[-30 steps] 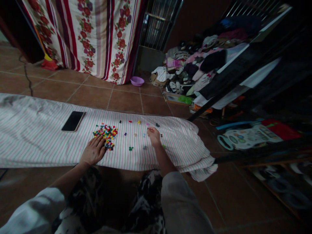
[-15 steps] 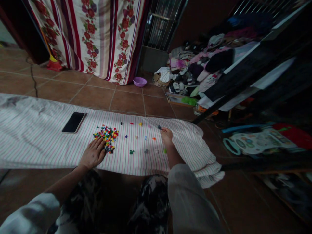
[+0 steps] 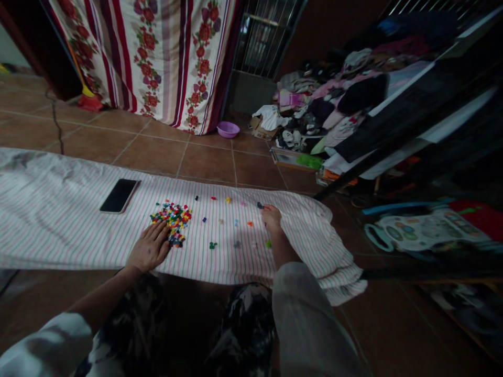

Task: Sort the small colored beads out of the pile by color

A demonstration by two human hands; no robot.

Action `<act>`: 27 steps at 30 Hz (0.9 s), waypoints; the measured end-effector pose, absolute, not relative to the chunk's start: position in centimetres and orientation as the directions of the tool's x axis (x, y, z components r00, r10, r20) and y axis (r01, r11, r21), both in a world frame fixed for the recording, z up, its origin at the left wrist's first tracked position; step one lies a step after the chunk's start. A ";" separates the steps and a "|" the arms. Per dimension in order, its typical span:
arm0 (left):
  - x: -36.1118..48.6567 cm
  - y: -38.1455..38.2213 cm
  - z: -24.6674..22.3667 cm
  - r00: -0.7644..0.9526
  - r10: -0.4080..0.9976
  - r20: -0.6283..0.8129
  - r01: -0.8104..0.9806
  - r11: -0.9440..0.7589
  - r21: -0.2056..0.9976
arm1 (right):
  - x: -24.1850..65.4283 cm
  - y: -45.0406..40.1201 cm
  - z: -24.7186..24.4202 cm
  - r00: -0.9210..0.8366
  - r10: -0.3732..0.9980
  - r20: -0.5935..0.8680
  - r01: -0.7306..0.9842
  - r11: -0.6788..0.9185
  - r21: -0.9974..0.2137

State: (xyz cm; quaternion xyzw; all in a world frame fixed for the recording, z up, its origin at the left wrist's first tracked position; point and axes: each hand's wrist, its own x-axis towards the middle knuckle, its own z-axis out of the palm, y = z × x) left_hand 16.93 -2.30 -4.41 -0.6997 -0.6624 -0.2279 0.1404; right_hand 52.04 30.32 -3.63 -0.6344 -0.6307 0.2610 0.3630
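Small coloured plastic pieces lie in a heap [image 3: 177, 213] on a striped cloth [image 3: 78, 209]. Flat at the heap's near left edge rests my left hand [image 3: 151, 243], its fingers stretched out and touching the pieces. At the right, my right hand [image 3: 272, 217] has its fingers pinched together at a small dark grey piece [image 3: 260, 204]; the fingertips touch it at the cloth. Between my hands, small groups sorted by colour sit apart in rows, among them a yellow group [image 3: 228, 199], an orange group [image 3: 250, 223], a dark green group [image 3: 212, 245] and a lime green group [image 3: 269, 244].
A phone [image 3: 119, 196] lies on the cloth left of the heap. Beyond are the tiled floor, a purple basin [image 3: 228, 129] and a floral curtain [image 3: 173, 63]. Clothes and shoes are piled at the back right. A dark slanted bar [image 3: 346, 175] passes by the cloth's right end.
The view has shifted slightly. Both hands keep nearly the same places, the right one still at the dark grey piece.
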 end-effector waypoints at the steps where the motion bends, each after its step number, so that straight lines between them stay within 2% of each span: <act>1: 16.9 -2.3 -4.4 0.013 0.864 0.504 0.991 -0.080 0.111 | 52.1 30.4 -3.7 0.104 0.989 0.108 0.606 0.023 -0.795; 5: 16.9 -2.3 -4.4 0.005 0.869 0.495 0.989 -0.076 0.124 | 52.3 30.5 -3.7 0.187 0.979 0.079 0.569 -0.042 -0.821; 12: 16.9 -2.3 -4.6 -0.007 0.871 0.492 0.988 -0.071 0.139 | 51.8 29.8 -3.2 0.154 0.988 -0.013 0.423 -0.078 -0.903; 18: 17.1 -2.4 -4.1 -0.051 0.895 0.443 0.981 -0.037 0.189 | 51.8 29.1 -2.2 0.159 0.987 0.019 0.502 -0.064 -0.862; 23: 17.2 -2.4 -3.8 -0.068 0.910 0.408 0.979 -0.018 0.202 | 49.8 26.5 -0.3 -0.009 0.987 0.158 0.561 0.135 -0.817; 27: 17.2 -2.4 -3.8 -0.081 0.911 0.404 0.979 -0.004 0.205 | 45.4 21.2 0.4 -0.241 0.958 0.153 0.499 0.258 -0.828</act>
